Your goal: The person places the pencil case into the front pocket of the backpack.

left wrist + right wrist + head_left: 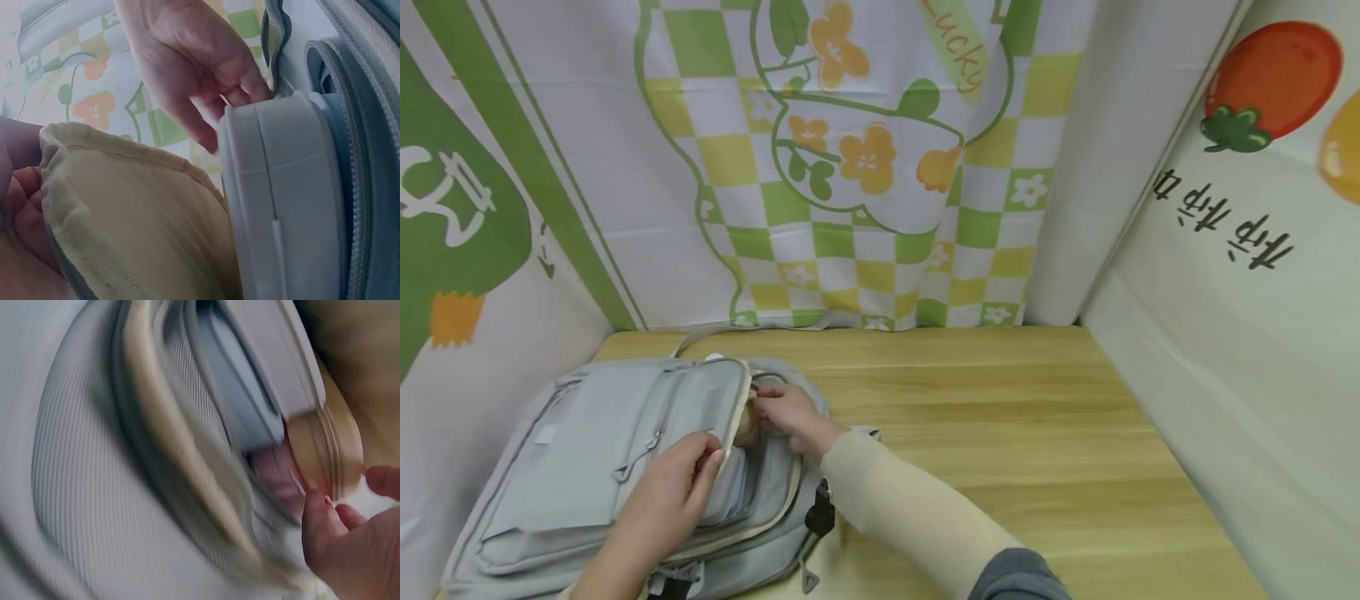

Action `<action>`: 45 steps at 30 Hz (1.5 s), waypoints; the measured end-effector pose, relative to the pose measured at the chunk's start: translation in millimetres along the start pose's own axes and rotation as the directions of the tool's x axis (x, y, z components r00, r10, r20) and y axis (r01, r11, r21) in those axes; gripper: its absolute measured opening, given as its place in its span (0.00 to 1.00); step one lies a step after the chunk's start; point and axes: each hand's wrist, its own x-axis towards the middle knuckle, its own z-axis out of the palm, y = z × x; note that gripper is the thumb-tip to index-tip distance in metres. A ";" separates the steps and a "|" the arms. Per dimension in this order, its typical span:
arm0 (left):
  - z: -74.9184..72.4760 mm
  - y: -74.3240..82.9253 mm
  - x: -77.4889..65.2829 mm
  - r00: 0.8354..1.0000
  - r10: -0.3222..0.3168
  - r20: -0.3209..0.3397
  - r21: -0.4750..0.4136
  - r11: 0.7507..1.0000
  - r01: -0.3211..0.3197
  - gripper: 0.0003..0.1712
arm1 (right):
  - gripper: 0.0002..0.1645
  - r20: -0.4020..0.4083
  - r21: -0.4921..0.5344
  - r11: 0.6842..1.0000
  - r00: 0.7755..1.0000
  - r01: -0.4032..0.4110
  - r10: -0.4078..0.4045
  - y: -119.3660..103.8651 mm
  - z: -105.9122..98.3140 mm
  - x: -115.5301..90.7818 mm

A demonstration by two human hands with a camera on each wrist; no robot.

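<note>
A light grey backpack (580, 450) lies on the table with its front compartment unzipped. My left hand (673, 487) pinches the cream-trimmed edge of the raised flap (137, 200) and holds it up. Inside the opening, my right hand (793, 417) has thumb and fingers at the end of a tan rounded case (328, 453), pinching it. Beside that case sit a white case (287, 181), a light blue case (240, 387) and a pink item (281, 472). The lower parts of these are hidden in the compartment.
The wooden table (1000, 433) extends to the right of the backpack. A black buckle (821, 510) and a zip pull (808, 579) hang at the bag's near side. Printed curtains (872, 208) enclose the back and both sides.
</note>
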 end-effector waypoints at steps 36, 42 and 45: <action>62.4 -35.2 -21.4 0.944 0.202 -0.260 0.048 0.979 -0.197 0.27 | 0.25 0.073 -0.002 0.997 0.995 -0.075 0.075 13.3 -153.6 -19.9; 64.2 -48.0 -12.6 0.944 0.222 -0.245 -0.027 0.971 -0.236 0.25 | 0.27 0.063 -0.009 0.997 0.995 -0.078 0.079 14.7 -159.0 -18.7; 62.9 -55.3 -7.8 0.941 0.247 -0.231 -0.062 0.961 -0.268 0.24 | 0.27 0.064 -0.013 0.997 0.995 -0.078 0.079 14.1 -159.8 -19.2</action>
